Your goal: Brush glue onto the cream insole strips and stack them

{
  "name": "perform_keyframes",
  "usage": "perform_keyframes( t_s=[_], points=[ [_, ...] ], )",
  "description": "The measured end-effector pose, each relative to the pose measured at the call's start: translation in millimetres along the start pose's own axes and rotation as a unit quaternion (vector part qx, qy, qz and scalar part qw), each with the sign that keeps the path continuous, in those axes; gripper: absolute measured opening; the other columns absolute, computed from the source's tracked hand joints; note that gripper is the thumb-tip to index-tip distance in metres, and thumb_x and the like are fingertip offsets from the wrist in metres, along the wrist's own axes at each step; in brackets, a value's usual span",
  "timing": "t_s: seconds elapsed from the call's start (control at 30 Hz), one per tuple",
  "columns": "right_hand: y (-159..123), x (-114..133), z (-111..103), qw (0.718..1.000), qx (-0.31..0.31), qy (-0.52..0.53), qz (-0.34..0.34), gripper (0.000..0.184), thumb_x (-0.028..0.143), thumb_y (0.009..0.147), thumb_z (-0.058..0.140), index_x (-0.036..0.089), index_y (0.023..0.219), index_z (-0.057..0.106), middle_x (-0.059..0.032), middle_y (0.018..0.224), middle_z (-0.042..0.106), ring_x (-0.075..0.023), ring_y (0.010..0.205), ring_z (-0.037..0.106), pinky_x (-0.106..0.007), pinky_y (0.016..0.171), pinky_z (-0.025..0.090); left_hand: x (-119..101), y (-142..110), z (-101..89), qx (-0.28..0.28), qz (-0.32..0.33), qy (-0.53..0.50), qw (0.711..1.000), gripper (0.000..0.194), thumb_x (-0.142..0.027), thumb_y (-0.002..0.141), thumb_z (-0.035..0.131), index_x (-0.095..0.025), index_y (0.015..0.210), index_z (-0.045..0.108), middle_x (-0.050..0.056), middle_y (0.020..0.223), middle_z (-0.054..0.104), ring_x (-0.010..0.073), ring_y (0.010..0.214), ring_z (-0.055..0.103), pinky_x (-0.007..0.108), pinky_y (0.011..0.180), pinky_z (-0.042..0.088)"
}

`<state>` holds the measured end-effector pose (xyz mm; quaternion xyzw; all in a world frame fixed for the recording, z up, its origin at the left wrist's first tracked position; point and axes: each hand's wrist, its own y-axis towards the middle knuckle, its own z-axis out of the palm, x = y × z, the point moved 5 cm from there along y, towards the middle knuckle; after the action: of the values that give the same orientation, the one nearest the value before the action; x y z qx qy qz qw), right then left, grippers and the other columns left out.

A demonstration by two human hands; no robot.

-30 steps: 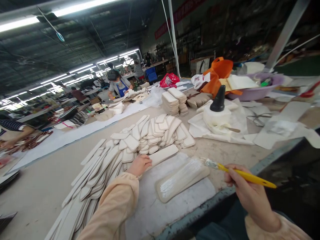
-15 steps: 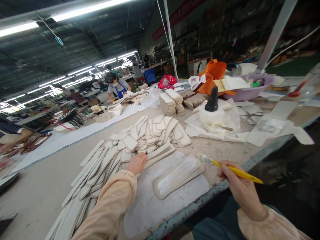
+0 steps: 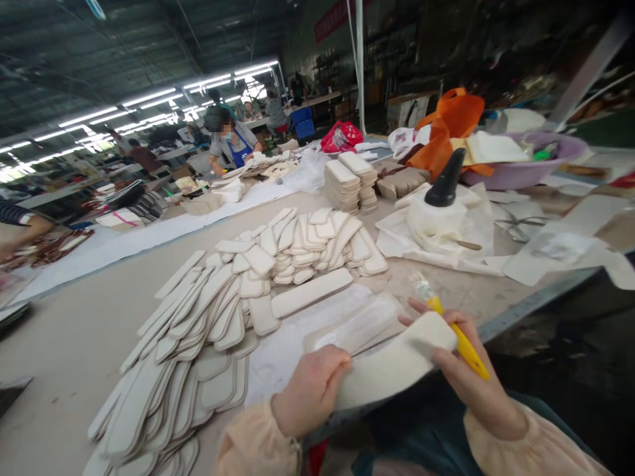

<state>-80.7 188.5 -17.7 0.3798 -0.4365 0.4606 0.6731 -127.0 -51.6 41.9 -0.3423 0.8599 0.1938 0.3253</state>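
Note:
My left hand (image 3: 313,389) grips one end of a pale, round-cornered strip (image 3: 391,363), its fingers closed on the edge. The strip is held above the table's front edge. My right hand (image 3: 469,360) holds a yellow-handled brush (image 3: 461,340), bristles up and coated with white stuff. The strip's other end meets the thumb and fingers of that same hand. Behind the strip, a piece with a glossy white coating (image 3: 357,324) lies on a white sheet (image 3: 270,360), partly hidden by my hands. Left of it spreads a big pile of similar pale pieces (image 3: 213,311).
A white tub (image 3: 436,218) with a black cone (image 3: 449,177) stands on plastic at the right. Scissors (image 3: 520,225) lie beyond it. Neat stacks (image 3: 342,185) and a purple basin (image 3: 555,155) are at the back. A co-worker (image 3: 231,142) is across the table.
My left hand has come from the pile towards me and now holds a strip. My right hand has moved in to the strip's far end, brush tilted more upright. The view has shifted slightly.

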Motion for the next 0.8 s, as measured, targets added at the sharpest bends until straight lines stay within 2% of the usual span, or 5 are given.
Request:
perform_keyframes(
  t_s=[0.1,0.23,0.37,0.53,0.8],
  points=[
    [-0.5,-9.6,-5.9,0.987,-0.113,-0.115,0.015,0.046,0.029,0.065,0.080,0.024,0.093,0.044,-0.0059,0.101,0.064,-0.0200,0.084,0.064,-0.027,0.068,0.053,16.3,-9.5,22.7,-0.020,-0.093,-0.110,0.989,0.019,-0.030,0.091,0.045,-0.020,0.089,0.061,0.003,0.077,0.063,0.0148,0.072,0.057,0.027,0.068,0.044],
    [10.9,-4.0,1.8,0.943,-0.230,-0.241,-0.029,0.043,0.036,0.059,0.081,0.022,0.083,0.047,0.0023,0.070,0.054,-0.0119,0.057,0.050,-0.022,0.050,0.044,48.8,-23.0,26.5,-0.039,-0.213,-0.309,0.926,0.032,-0.034,0.076,0.064,-0.018,0.103,0.061,0.003,0.084,0.063,0.0145,0.073,0.056,0.026,0.064,0.045],
    [31.3,-0.6,24.3,0.936,-0.222,-0.264,-0.063,0.043,0.037,0.061,0.078,0.022,0.083,0.045,0.0012,0.073,0.052,-0.0136,0.061,0.050,-0.025,0.055,0.047,80.3,-26.5,12.1,-0.084,-0.284,-0.367,0.882,0.044,-0.036,0.066,0.070,-0.015,0.104,0.059,0.004,0.082,0.062,0.0141,0.068,0.057,0.027,0.060,0.047],
    [47.2,-10.4,36.4,0.927,-0.188,-0.312,-0.085,0.038,0.035,0.066,0.076,0.020,0.086,0.048,0.0017,0.076,0.051,-0.0117,0.062,0.050,-0.023,0.056,0.046,104.5,-17.5,-4.0,-0.135,-0.318,-0.298,0.890,0.033,-0.029,0.063,0.071,-0.016,0.091,0.060,-0.003,0.066,0.057,0.0094,0.057,0.050,0.023,0.055,0.039],
    [53.9,-23.5,29.9,0.922,-0.163,-0.341,-0.079,0.039,0.037,0.066,0.077,0.019,0.089,0.050,0.0000,0.079,0.053,-0.0129,0.065,0.051,-0.024,0.057,0.045,113.4,-19.2,-0.8,-0.108,-0.347,-0.243,0.900,0.034,-0.030,0.063,0.072,-0.020,0.087,0.049,-0.009,0.056,0.055,0.0096,0.047,0.049,0.022,0.049,0.036]
  ],
)
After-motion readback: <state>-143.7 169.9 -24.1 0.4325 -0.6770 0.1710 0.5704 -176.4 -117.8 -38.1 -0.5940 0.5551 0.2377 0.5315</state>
